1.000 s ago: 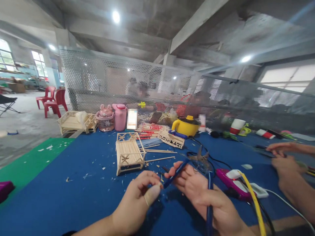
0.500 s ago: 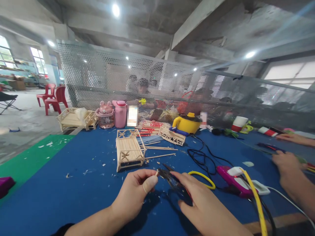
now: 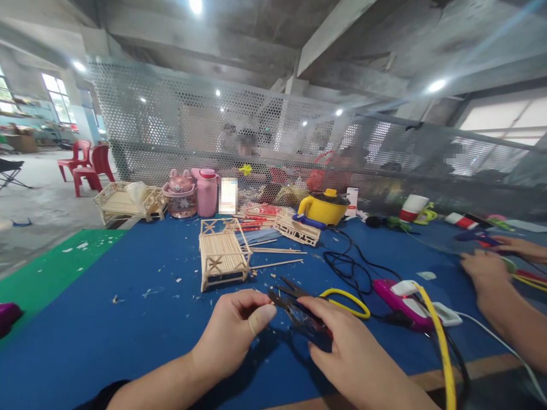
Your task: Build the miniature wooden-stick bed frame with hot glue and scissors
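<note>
Over the blue tabletop (image 3: 128, 341), the right hand (image 3: 344, 333) has rolled from palm-up to palm-down since a second ago, swinging the dark metal pliers with blue handles (image 3: 282, 303) around so their jaws now meet the left fingertips. That hand is wrapped over the handles; the left hand (image 3: 239, 324) is pinched narrow on a short pale wooden stick (image 3: 272, 304), of which only the tip shows. The stick sits above the middle of the tabletop, toward its near edge.

The step looks like a nip at the stick's end. It would go best with the pinch close behind the cut, the blades square to the wood, fingertips clear, and one firm squeeze.

Counted by size: two bed-shaped models of pale sticks, one at the far left corner (image 3: 123, 205), one left of the middle (image 3: 224, 253); one yellow pot with a black lid (image 3: 328, 216) by the far edge; two pink vessels there, a jug (image 3: 207, 196) and an eared container (image 3: 180, 202); one small pale stick rack (image 3: 297, 230); one magenta power strip (image 3: 382, 287) toward the right edge; one yellow-looped pair of scissors (image 3: 351, 296); roughly four thin loose sticks (image 3: 277, 264).
</note>
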`<state>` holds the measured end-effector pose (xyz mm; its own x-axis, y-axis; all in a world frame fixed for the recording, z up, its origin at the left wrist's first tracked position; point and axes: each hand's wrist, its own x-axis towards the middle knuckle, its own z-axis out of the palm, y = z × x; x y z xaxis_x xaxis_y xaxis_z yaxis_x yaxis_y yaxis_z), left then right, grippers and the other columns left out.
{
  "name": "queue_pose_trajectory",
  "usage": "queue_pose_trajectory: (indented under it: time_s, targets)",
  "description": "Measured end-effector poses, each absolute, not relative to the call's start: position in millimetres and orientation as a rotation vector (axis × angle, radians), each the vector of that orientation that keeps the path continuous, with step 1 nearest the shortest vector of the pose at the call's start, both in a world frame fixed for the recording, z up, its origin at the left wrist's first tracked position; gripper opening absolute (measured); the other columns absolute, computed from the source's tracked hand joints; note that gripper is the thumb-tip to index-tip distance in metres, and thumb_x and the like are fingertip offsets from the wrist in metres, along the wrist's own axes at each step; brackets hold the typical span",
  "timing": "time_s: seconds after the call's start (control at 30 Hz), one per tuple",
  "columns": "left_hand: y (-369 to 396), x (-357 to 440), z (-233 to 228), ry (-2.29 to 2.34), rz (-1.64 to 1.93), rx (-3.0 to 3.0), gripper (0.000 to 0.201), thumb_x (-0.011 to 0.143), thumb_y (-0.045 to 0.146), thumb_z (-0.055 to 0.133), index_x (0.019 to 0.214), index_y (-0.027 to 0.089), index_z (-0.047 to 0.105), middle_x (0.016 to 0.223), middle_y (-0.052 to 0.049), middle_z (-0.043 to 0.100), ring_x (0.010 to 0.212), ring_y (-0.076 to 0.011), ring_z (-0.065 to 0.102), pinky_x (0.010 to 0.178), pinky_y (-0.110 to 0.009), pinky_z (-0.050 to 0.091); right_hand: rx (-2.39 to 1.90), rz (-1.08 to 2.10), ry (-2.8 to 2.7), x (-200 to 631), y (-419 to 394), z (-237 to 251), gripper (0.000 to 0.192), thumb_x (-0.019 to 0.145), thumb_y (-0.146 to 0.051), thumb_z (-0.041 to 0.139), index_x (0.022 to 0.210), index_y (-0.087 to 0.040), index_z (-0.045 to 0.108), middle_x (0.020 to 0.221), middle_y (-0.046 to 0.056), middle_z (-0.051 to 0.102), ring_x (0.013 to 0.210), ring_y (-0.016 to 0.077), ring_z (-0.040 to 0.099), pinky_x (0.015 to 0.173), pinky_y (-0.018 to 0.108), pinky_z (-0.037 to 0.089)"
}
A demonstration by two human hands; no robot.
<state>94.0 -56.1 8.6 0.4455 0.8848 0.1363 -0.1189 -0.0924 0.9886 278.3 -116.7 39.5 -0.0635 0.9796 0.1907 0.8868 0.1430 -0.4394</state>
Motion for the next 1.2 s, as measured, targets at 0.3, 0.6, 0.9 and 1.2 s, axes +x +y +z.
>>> queue_pose_trajectory:
  time_s: [0.3, 0.6, 0.9, 1.2]
  targets:
    - [-60, 91, 5, 0.658, 0.989, 1.816, 0.032, 0.091, 0.037, 0.043, 0.078, 0.014, 0.062, 0.073, -0.002, 0.058, 0.069, -0.0132, 0.047, 0.066, -0.023, 0.038, -1.66, 0.344, -2.077, 273, -116, 34, 0.043, 0.065, -0.006, 0.046, 0.102, -0.022, 0.061, 0.096, 0.004, 0.069, 0.086, 0.0197, 0.064, 0.074, 0.028, 0.047]
    - [-58, 92, 7, 0.588, 0.891, 1.544, 0.037, 0.088, 0.044, 0.048, 0.078, 0.012, 0.064, 0.065, -0.001, 0.055, 0.058, -0.0105, 0.05, 0.059, -0.023, 0.042, -1.582, 0.655, -1.954, 264, -120, 36, 0.026, 0.066, -0.009, 0.044, 0.081, -0.022, 0.06, 0.077, 0.001, 0.064, 0.081, 0.0193, 0.059, 0.078, 0.029, 0.043]
    - [-40, 93, -4, 0.706, 0.844, 1.428, 0.048, 0.079, 0.053, 0.058, 0.096, 0.01, 0.068, 0.065, -0.002, 0.059, 0.054, -0.0094, 0.048, 0.057, -0.024, 0.041, -1.349, 1.429, -1.558, 285, -111, 48, 0.029, 0.059, -0.022, 0.046, 0.086, -0.018, 0.053, 0.067, -0.002, 0.053, 0.054, 0.0115, 0.049, 0.053, 0.024, 0.039]
    - [-50, 94, -4, 0.736, 0.638, 1.734, 0.037, 0.089, 0.034, 0.041, 0.109, 0.015, 0.065, 0.076, -0.004, 0.065, 0.066, -0.0135, 0.052, 0.068, -0.026, 0.043, -2.312, 0.132, -2.105, 364, 14, 39, 0.064, 0.066, -0.029, 0.058, 0.126, -0.008, 0.055, 0.108, 0.02, 0.063, 0.097, 0.0314, 0.06, 0.08, 0.038, 0.044]
